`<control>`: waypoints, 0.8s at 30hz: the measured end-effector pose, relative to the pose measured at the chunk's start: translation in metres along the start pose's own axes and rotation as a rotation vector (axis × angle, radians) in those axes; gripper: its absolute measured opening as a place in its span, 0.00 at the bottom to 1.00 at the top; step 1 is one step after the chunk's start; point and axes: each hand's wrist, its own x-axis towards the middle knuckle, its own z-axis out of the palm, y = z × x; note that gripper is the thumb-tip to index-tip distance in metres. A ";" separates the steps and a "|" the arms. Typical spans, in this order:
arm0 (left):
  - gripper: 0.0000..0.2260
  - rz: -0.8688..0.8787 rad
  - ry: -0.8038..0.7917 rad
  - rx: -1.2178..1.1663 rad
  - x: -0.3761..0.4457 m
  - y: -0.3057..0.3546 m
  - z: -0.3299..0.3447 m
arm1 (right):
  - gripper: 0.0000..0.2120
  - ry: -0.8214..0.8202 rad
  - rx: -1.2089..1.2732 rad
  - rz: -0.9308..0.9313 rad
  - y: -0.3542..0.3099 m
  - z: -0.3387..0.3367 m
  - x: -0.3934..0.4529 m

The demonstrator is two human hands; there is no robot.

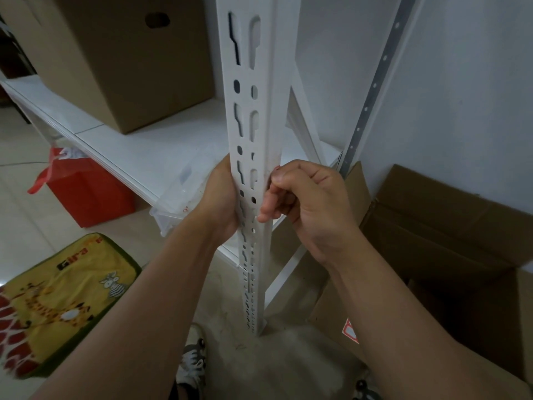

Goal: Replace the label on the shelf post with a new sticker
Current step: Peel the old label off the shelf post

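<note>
At the post (253,157), left hand (222,197) grips its edge; right hand (305,203) pinches at the corner: peel slowly, low, steadying firmly.

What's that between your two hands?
The white slotted shelf post stands between them in the head view: the left hand grips its left edge, the right hand touches its right edge.

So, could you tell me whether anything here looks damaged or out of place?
Nothing is clearly damaged. The shelf post stands straight; both hands are at it. The open cardboard box beside it has splayed flaps.
</note>
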 end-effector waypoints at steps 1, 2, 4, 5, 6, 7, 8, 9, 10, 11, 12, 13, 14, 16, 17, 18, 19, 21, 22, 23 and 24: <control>0.21 -0.003 0.004 -0.003 0.000 -0.001 0.000 | 0.14 0.004 -0.009 -0.002 0.000 0.000 -0.001; 0.20 -0.003 0.001 -0.005 0.000 -0.001 -0.001 | 0.14 0.001 -0.006 -0.001 0.001 0.000 -0.001; 0.21 0.009 -0.050 -0.005 0.000 0.000 -0.002 | 0.14 -0.017 0.039 0.009 0.002 -0.001 -0.002; 0.21 0.019 -0.084 0.000 -0.001 0.000 -0.001 | 0.14 -0.027 0.060 0.014 0.003 -0.001 -0.002; 0.21 0.026 -0.095 0.011 -0.001 0.001 0.000 | 0.14 -0.032 0.070 0.017 0.003 -0.002 -0.002; 0.22 0.030 -0.078 0.021 -0.002 0.002 0.001 | 0.15 -0.033 0.070 0.019 0.003 -0.001 -0.001; 0.23 0.035 -0.043 0.025 -0.003 0.003 0.002 | 0.15 -0.033 0.063 0.017 0.002 -0.001 -0.001; 0.24 0.044 -0.008 0.023 -0.004 0.004 0.004 | 0.15 -0.030 0.051 0.014 0.002 -0.001 -0.001; 0.25 0.051 0.017 0.017 -0.004 0.004 0.005 | 0.15 -0.024 0.036 0.009 0.002 -0.001 -0.001; 0.26 0.054 0.031 0.009 -0.005 0.004 0.005 | 0.15 -0.017 0.022 0.003 0.001 -0.001 -0.001; 0.26 0.061 0.044 0.007 -0.006 0.004 0.006 | 0.15 -0.008 0.011 -0.001 0.001 0.000 -0.001; 0.25 0.070 0.074 0.014 -0.007 0.003 0.006 | 0.15 0.000 0.005 -0.001 0.001 0.000 -0.001; 0.24 0.085 0.123 0.032 -0.008 0.002 0.008 | 0.15 0.004 0.007 0.000 0.002 0.000 -0.001; 0.26 0.122 0.200 0.041 -0.014 -0.002 0.013 | 0.15 -0.005 0.036 0.004 0.003 0.000 -0.002; 0.27 0.154 0.210 0.029 -0.018 -0.003 0.017 | 0.15 -0.016 0.055 0.008 0.004 -0.001 -0.002; 0.29 0.196 0.210 0.039 -0.022 -0.005 0.020 | 0.14 -0.024 0.068 0.012 0.003 -0.001 -0.002; 0.30 0.239 0.203 0.067 -0.026 -0.006 0.024 | 0.14 -0.027 0.072 0.014 0.003 -0.002 -0.002; 0.33 0.311 0.203 0.151 -0.029 -0.007 0.026 | 0.12 -0.019 0.057 0.015 0.001 -0.002 -0.001; 0.34 0.339 0.214 0.191 -0.028 -0.008 0.024 | 0.12 -0.013 0.043 0.014 0.001 -0.002 -0.001; 0.36 0.358 0.223 0.217 -0.027 -0.009 0.023 | 0.12 -0.007 0.030 0.013 0.001 -0.001 -0.001; 0.37 0.367 0.224 0.227 -0.026 -0.010 0.022 | 0.12 -0.004 0.019 0.012 0.001 -0.001 -0.001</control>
